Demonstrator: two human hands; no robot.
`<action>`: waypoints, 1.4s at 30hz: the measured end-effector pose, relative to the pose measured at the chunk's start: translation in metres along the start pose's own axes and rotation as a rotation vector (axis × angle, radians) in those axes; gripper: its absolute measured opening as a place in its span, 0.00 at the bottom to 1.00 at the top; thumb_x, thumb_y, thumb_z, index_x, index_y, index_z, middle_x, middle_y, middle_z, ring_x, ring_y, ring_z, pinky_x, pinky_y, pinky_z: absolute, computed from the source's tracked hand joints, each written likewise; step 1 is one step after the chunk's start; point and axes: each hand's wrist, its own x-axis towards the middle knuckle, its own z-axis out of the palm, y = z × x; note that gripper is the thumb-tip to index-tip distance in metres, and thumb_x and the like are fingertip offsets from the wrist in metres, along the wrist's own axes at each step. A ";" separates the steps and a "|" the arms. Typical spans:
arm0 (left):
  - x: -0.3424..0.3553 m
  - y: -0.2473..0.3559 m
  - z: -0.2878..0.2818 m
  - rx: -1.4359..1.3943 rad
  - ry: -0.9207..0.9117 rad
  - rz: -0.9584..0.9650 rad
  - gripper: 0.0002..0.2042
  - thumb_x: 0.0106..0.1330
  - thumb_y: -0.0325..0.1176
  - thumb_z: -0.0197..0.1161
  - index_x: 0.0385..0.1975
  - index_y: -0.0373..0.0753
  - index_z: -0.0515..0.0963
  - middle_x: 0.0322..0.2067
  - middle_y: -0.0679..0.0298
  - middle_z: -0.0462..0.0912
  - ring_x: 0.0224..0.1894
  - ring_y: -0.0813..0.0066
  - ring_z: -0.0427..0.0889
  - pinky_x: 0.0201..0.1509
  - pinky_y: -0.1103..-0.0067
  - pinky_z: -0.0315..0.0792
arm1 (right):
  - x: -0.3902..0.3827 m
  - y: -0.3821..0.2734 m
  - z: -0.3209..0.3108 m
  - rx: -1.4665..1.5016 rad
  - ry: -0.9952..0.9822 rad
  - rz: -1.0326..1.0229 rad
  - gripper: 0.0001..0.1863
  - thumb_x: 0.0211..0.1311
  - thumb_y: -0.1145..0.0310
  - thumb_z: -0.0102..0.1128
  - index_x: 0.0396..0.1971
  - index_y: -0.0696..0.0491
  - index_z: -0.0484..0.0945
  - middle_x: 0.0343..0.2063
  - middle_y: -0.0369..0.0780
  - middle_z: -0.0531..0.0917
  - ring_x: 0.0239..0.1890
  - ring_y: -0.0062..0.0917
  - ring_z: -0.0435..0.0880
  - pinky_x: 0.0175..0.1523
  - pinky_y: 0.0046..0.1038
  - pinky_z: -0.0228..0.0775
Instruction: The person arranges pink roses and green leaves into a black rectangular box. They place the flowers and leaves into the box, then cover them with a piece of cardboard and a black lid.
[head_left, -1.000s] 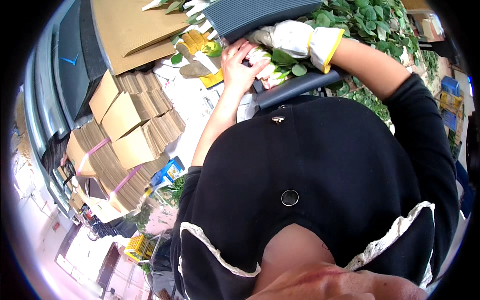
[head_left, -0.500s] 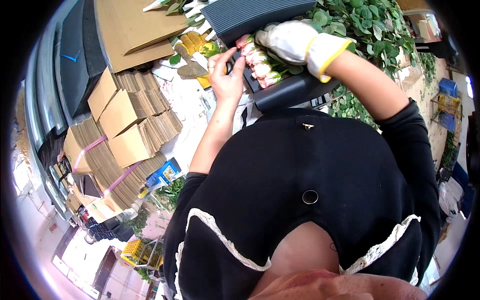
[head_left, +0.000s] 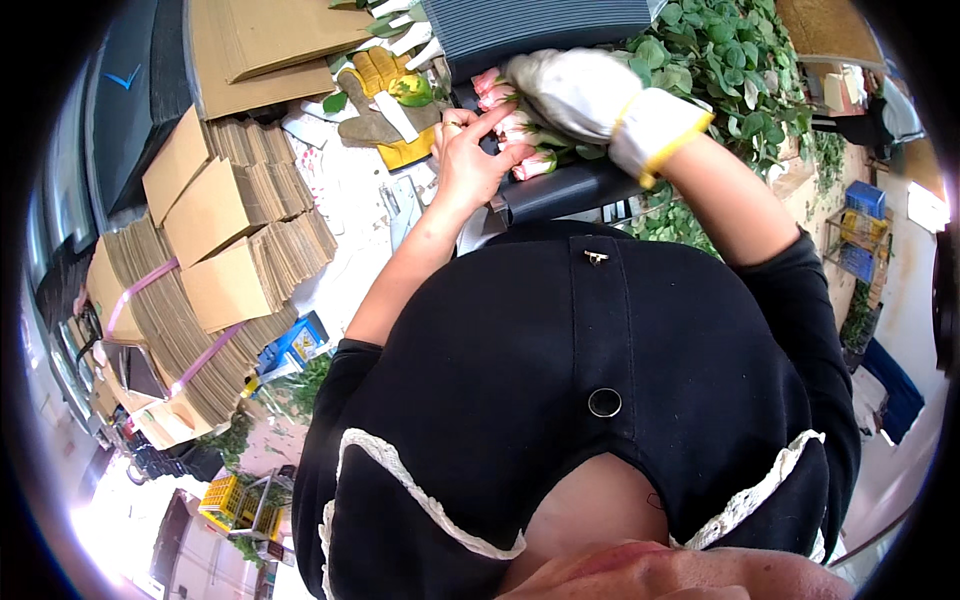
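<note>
Left hand (head_left: 468, 162) back over the rose heads (head_left: 515, 128); gloved right hand (head_left: 575, 95) lower; view swung toward 3 o'clock.
Half a second ago the left hand sat clear at 9 o'clock of the row; its index finger and thumb now reach toward 2 o'clock across the middle blooms. A second ago it covered the 11 o'clock end, which now shows. Gloved hand has dropped toward 6 o'clock relative to the ribbed dark pad (head_left: 540, 35), hiding leaves that showed a second ago. Folded cartons (head_left: 215, 240) have slid toward 9 o'clock in frame, as has the blue crate (head_left: 865, 199) at 3 o'clock.
</note>
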 end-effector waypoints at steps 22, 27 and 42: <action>0.001 -0.034 0.000 -0.096 0.007 -0.095 0.33 0.42 0.50 0.79 0.54 0.62 0.79 0.43 0.59 0.73 0.51 0.65 0.71 0.61 0.70 0.66 | -0.123 -0.030 -0.149 0.056 0.462 -0.174 0.16 0.60 0.68 0.60 0.49 0.51 0.78 0.39 0.41 0.84 0.41 0.35 0.84 0.46 0.34 0.76; 0.016 -0.032 0.003 -0.012 -0.052 -0.041 0.33 0.46 0.46 0.77 0.57 0.59 0.77 0.47 0.57 0.73 0.55 0.63 0.70 0.62 0.71 0.65 | -0.233 0.041 -0.044 -0.014 -0.602 0.422 0.12 0.59 0.62 0.50 0.35 0.48 0.82 0.30 0.47 0.85 0.34 0.35 0.86 0.40 0.37 0.78; 0.023 -0.073 0.018 -0.419 -0.015 -0.198 0.17 0.61 0.30 0.62 0.51 0.36 0.76 0.47 0.63 0.76 0.48 0.72 0.76 0.55 0.78 0.69 | -0.041 -0.002 -0.021 -0.051 0.110 -0.340 0.33 0.55 0.54 0.64 0.61 0.46 0.68 0.63 0.43 0.69 0.64 0.42 0.67 0.65 0.38 0.63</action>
